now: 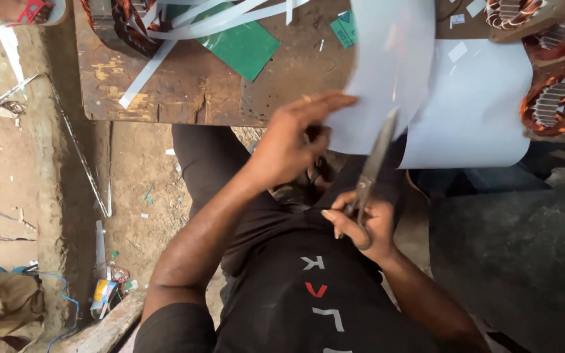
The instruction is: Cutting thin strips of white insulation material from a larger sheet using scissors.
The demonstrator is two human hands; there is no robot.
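My left hand [292, 140] grips the near edge of a pale white sheet [387, 72] that curls upward over the edge of a worn wooden table [184, 91]. My right hand [364, 219] is closed around the handles of metal scissors [374, 163], whose blades point up into the sheet's lower edge. A second, wider white sheet [481, 108] lies just to the right, hanging over the table edge. Both hands are above my lap, and I wear a black shirt.
White paper strips [165, 49] and a green sheet [243, 42] lie on the table. Motor stators with copper windings [557, 101] sit at the right. Dirt floor with wires and scraps [109, 287] lies at the left. A dark slab [517, 261] is at the right.
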